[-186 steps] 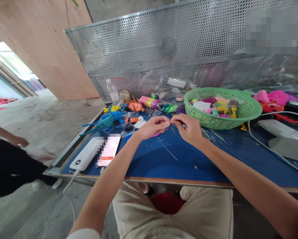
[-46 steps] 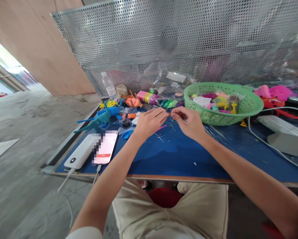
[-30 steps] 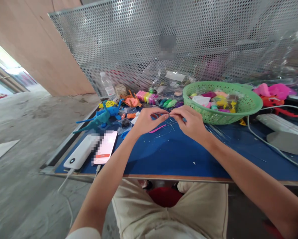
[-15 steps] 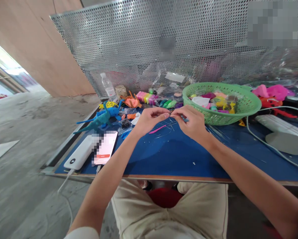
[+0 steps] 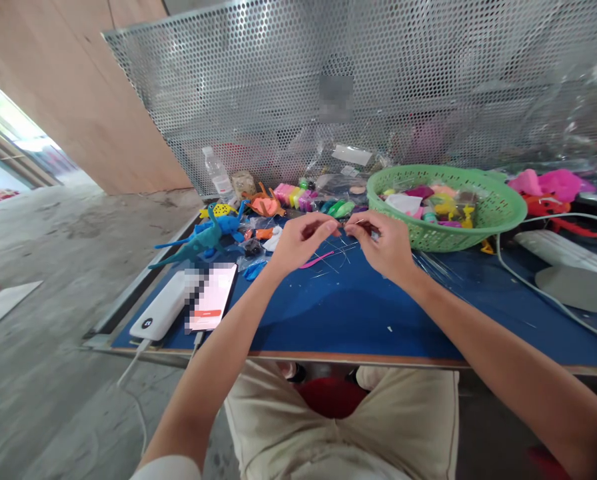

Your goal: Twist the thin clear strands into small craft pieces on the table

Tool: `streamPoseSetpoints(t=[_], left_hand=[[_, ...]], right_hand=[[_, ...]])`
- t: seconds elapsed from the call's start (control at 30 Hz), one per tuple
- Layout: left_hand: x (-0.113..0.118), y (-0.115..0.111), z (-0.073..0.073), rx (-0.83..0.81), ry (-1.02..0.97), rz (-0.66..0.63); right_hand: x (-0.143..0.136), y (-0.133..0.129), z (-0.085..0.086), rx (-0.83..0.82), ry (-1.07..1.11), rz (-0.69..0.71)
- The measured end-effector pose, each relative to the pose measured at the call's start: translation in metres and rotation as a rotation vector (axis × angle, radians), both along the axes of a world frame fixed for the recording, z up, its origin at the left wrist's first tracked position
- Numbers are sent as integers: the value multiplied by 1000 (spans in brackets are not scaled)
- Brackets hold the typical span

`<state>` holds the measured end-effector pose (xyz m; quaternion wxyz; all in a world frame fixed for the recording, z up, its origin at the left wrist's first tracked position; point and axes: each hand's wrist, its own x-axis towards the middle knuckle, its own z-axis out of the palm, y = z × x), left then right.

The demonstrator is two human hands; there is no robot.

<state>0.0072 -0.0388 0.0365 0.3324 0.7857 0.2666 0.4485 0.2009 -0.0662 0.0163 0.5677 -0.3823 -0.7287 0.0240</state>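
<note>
Over the blue table top (image 5: 338, 317), my left hand (image 5: 302, 241) is closed in a pinch, thumb against fingertips. What it holds is too small to make out. My right hand (image 5: 386, 245) faces it with a small gap between the fingertips, also pinching. A thin pale line like a wire shows at its fingers. Below the hands lie a pink plastic modelling tool (image 5: 319, 259) and several loose thin wires (image 5: 347, 248). More thin wires (image 5: 436, 265) are spread to the right of my right hand.
A green basket (image 5: 468, 239) with colourful pieces stands behind my right hand. Blue dinosaur figures (image 5: 198, 239), a bottle (image 5: 217, 175), a phone (image 5: 213, 297) and a white power bank (image 5: 161, 310) are at left. A white cable (image 5: 518, 280) loops at right. Perforated metal (image 5: 288, 80) rises behind.
My fingertips have moved slightly apart; before, they nearly met. The right hand has turned a little, and a thin line now shows at its fingers.
</note>
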Motion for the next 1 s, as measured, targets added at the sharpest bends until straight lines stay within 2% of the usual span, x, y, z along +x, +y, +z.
streamPoseSetpoints(t=[0.1, 0.2, 0.33, 0.5, 0.6, 0.7, 0.87, 1.0], left_hand=[[-3, 0, 4, -246, 2, -130], [-6, 0, 5, -380, 14, -163], [-10, -2, 9, -393, 100, -190], [-14, -5, 16, -300, 217, -192], [-13, -8, 19, -146, 242, -161], [-11, -10, 18, 126, 289, -34], [-6, -7, 7, 673, 398, 228], [-4, -1, -2, 931, 480, 311]], right_hand=[[3, -1, -1, 144, -113, -32], [3, -3, -1, 260, -176, 9], [-1, -7, 1, 321, -174, 21], [-6, -11, 4, 306, -153, 21], [-6, -12, 4, 253, -132, 11], [-5, -11, 4, 168, -101, -4], [-4, -7, 1, 22, -23, 8], [-6, -4, -1, -137, 115, 75]])
